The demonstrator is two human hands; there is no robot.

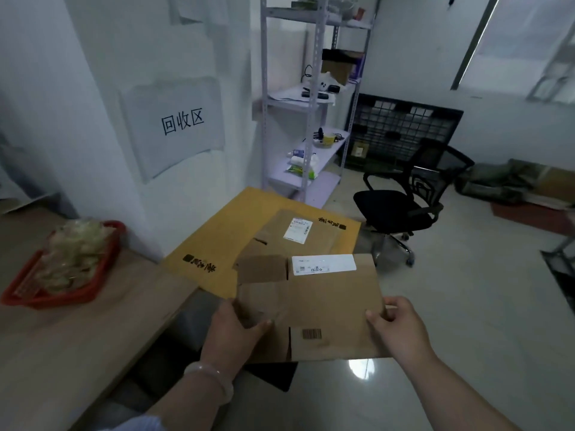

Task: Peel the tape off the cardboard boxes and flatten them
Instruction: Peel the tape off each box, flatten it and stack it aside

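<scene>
Both hands hold one flattened brown box [323, 306] by its ends. The left hand [236, 325] curls round the left edge with the thumb on top, and the right hand [401, 328] pinches the right edge between thumb and fingers. Its long axis runs from hand to hand, across the body. The yellow box [217, 244] lies flat straight ahead and a little left, with a labelled box [298, 234] on it. The brown box's far edge overlaps their near edges in view; whether it touches them I cannot tell. The left hand is nearer the yellow box. Stacking likely needs a short push forward and slightly left. A basket [62, 293] of crumpled clear stuff, likely tape, stands left of the yellow box.
</scene>
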